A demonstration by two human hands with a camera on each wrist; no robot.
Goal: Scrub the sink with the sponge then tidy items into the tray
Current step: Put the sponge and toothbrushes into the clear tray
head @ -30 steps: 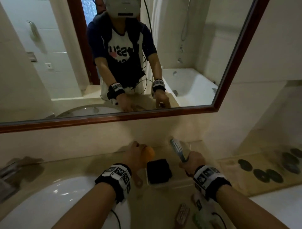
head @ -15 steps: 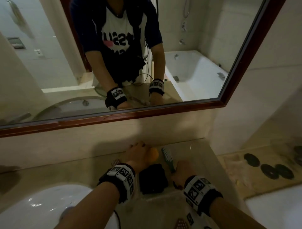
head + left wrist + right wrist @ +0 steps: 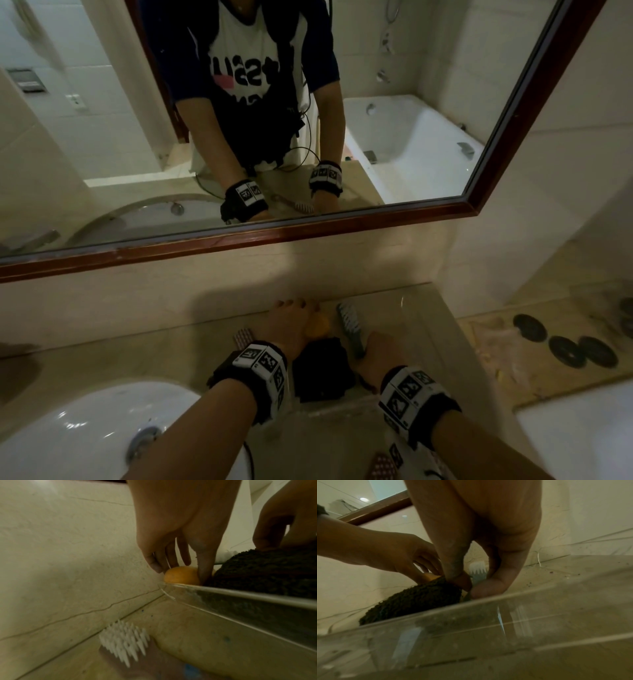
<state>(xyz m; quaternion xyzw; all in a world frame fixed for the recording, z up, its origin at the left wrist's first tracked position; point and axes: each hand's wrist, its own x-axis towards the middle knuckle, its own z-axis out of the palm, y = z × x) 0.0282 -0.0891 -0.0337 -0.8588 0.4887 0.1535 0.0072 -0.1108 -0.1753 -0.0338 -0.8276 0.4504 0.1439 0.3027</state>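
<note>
Both hands lower items into the clear tray (image 3: pixel 488 615).
Left hand (image 3: pixel 173 524) pinches the orange sponge (image 3: pixel 181 576) (probably soft, light); right hand (image 3: pixel 481 536) pinches the stiff brush (image 3: pixel 349 329) by its handle.

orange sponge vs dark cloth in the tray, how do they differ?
The orange sponge is smooth and rounded; the dark cloth is coarse and nubbly. The sponge looks smaller than the cloth. The left hand has fingers on the sponge; the cloth lies free. Both sit inside the clear tray, side by side.
</note>
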